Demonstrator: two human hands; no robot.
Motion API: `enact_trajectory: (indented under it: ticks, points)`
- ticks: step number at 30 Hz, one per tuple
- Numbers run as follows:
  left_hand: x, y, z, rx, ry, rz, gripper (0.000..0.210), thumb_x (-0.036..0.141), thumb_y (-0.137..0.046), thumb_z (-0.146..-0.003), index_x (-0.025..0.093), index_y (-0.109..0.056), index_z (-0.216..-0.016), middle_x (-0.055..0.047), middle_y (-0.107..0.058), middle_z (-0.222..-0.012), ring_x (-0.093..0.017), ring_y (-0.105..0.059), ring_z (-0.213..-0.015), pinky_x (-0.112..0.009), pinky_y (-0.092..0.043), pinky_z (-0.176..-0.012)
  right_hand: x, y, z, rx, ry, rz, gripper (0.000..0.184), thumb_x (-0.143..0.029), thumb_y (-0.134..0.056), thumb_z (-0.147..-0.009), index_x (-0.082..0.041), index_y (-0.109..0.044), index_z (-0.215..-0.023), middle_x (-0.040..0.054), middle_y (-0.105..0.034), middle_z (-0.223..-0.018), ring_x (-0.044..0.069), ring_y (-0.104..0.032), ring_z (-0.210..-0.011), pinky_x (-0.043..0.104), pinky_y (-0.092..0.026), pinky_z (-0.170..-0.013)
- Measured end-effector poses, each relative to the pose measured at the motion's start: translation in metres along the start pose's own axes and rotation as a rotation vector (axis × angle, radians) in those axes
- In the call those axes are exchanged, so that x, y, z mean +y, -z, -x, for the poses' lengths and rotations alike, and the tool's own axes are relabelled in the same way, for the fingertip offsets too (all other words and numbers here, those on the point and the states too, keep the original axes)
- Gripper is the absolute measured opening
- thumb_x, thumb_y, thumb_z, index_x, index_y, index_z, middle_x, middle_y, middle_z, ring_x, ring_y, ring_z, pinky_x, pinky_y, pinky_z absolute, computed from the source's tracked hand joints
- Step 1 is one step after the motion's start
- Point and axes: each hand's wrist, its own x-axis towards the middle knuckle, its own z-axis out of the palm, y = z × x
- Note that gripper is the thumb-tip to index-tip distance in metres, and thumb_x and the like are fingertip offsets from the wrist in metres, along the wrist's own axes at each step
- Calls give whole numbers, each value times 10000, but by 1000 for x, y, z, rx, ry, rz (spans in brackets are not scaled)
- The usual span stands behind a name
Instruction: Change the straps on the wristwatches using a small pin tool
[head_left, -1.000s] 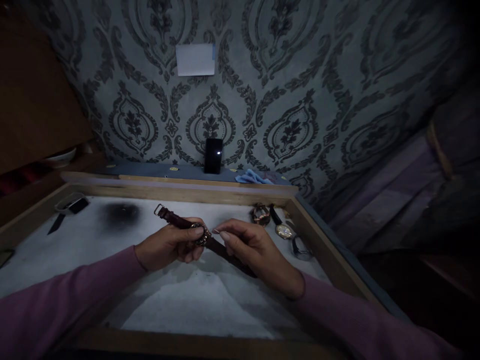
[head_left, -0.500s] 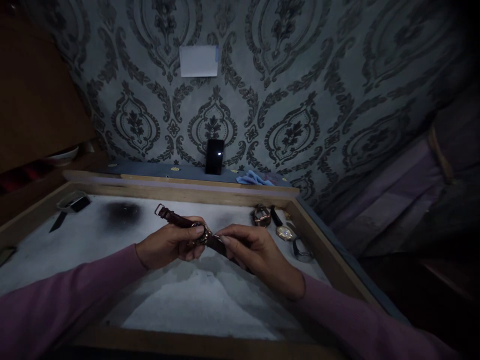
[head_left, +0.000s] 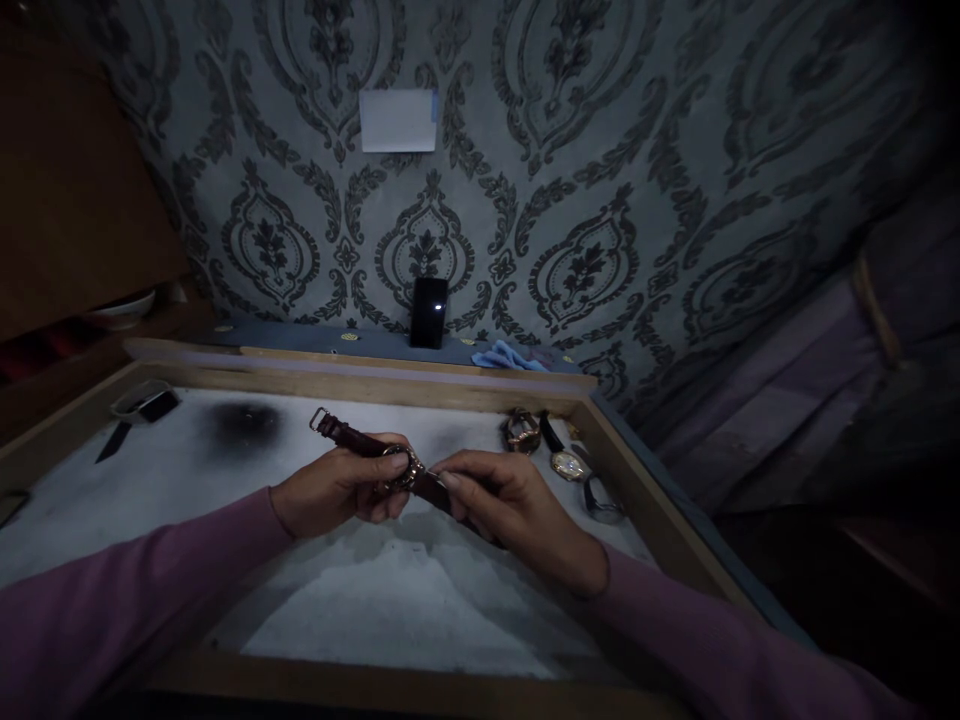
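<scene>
One brown-strapped wristwatch [head_left: 412,474]: held above the middle of the wooden-framed tray [head_left: 420,372], slanting so that its buckle end points up to the far left and the other strap half runs down beneath the right hand [head_left: 517,510].
Left grip: the left hand [head_left: 345,488] is closed round the watch case, thumb pressed on top, fingers curled beneath; this likely steadies the case and leaves its right-hand strap joint exposed.
Right grip: thumb and forefinger are pinched together on a thin metal piece [head_left: 433,473], its tip at that joint. A fingertip pinch probably serves fine control. Whether the piece is a tool or a pin, I cannot tell.
Watches at right: a copper-toned watch [head_left: 521,430], a gold-cased watch [head_left: 568,466] and a dark-banded watch [head_left: 602,502] lie near one another by the far right corner, apparently kept out of the hands' way.
Watch at left: a square-faced watch [head_left: 157,404] sits near the far left corner, well apart.
Tray sides: raised wood, presumably useful for stopping small parts from rolling off.
Behind the tray: a phone [head_left: 429,312] leans upright against patterned wallpaper [head_left: 585,250], seemingly propped to face the person; a crumpled blue cloth [head_left: 510,356] lies near it.
</scene>
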Motion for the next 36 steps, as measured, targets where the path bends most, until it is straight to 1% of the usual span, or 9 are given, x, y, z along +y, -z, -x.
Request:
enact_trajectory:
  ticks: [5, 9, 12, 17, 22, 27, 31, 34, 36]
  points:
    - [-2, 1, 0, 5, 8, -12, 367, 477, -691, -797, 144, -543, -763, -6, -577, -576, -73, -462, -457, -173, -259, -405, 3, 1, 0, -19, 52, 82, 364, -437, -538, -916, -152, -672, -732, -19, -489, -552, 86, -392, -477, 209, -295, -439]
    - [-4, 2, 0, 7, 23, -18, 361, 473, -689, -802, 146, -541, -764, -8, -582, -576, -74, -462, -454, -177, -254, -407, 5, 2, -1, -35, 107, 174, 362, -417, -502, -940, -141, -713, -841, -6, -523, -576, 102, -447, -525, 220, -351, -498]
    - [-5, 2, 0, 5, 29, 0, 357, 469, -693, -801, 146, -545, -772, -7, -585, -585, -72, -466, -461, -177, -262, -416, 7, 2, -1, -34, 148, 257, 353, -381, -473, -959, -146, -711, -848, 3, -543, -589, 113, -489, -545, 229, -383, -533]
    - [-2, 0, 0, 10, 17, 12, 353, 459, -692, -806, 146, -538, -754, -1, -574, -587, -68, -453, -468, -175, -259, -417, 9, 3, 0, 26, 261, 388, 266, -285, -474, -963, -165, -675, -836, 46, -608, -732, 151, -570, -678, 262, -429, -623]
    - [0, -1, -1, 13, 9, 6, 376, 482, -699, -791, 149, -529, -754, -2, -573, -594, -70, -456, -475, -175, -250, -413, 7, 3, -1, 34, 266, 440, 195, -214, -493, -954, -171, -626, -819, 35, -580, -756, 154, -551, -717, 268, -420, -649]
    - [-1, 0, 0, 9, 11, -14, 376, 488, -694, -795, 149, -532, -763, -3, -571, -605, -72, -461, -490, -175, -248, -416, 8, 6, -2, 31, 268, 462, 224, -213, -497, -953, -172, -578, -748, 20, -526, -736, 141, -524, -698, 250, -404, -626]
    - [-2, -1, 0, 10, 15, -26, 392, 506, -698, -785, 149, -536, -766, -6, -570, -611, -78, -467, -507, -177, -253, -424, 12, 7, -3, 63, 316, 516, 261, -221, -495, -959, -180, -540, -705, 12, -476, -744, 132, -491, -680, 239, -399, -610]
    - [-2, 0, 0, 6, 16, -27, 393, 507, -698, -787, 149, -535, -771, -6, -574, -615, -78, -471, -506, -177, -250, -422, 13, 6, -3, 77, 347, 531, 265, -246, -469, -974, -184, -525, -723, 36, -517, -798, 145, -514, -733, 253, -424, -652]
    - [-2, 0, -1, 9, 16, -27, 391, 505, -697, -790, 150, -533, -778, -6, -576, -617, -78, -475, -505, -175, -252, -423, 12, 5, -2, 60, 336, 507, 255, -266, -449, -983, -183, -527, -755, 51, -563, -828, 152, -541, -760, 259, -436, -674]
